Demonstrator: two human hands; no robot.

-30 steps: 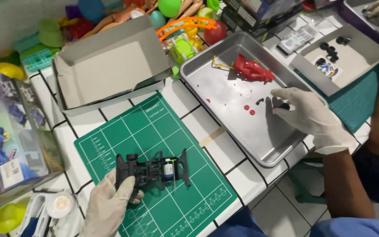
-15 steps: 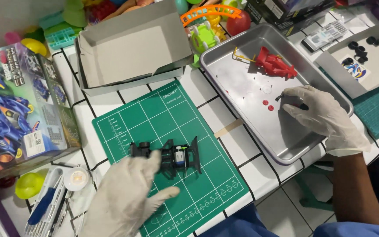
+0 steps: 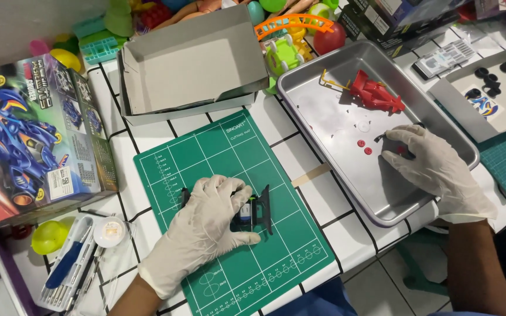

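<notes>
Black chassis [image 3: 253,212] held under gloved left hand [image 3: 206,231] mid-mat [image 3: 165,169]; right hand [image 3: 434,169] pinching small part at tray [image 3: 300,88] right edge. Red body [image 3: 376,93], wheels unfitted.

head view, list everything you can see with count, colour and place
cutting mat: 1, green, on the tiled table in front of the person
chassis: 1, black, on the mat under the left hand
metal tray: 1, silver, right of the mat
red part: 1, red, far end of the tray
red discs: 2, red, middle of the tray
open box: 1, grey, behind the mat
kit box: 1, blue car picture, left of the mat
tool set: 1, clear case, blue handle, near left
grey lid: 1, grey, holds small black wheels, far right
toys: several, mixed colours, far edge
left hand: white glove, on the chassis
right hand: white glove, in the tray, pinching a small dark piece
</notes>
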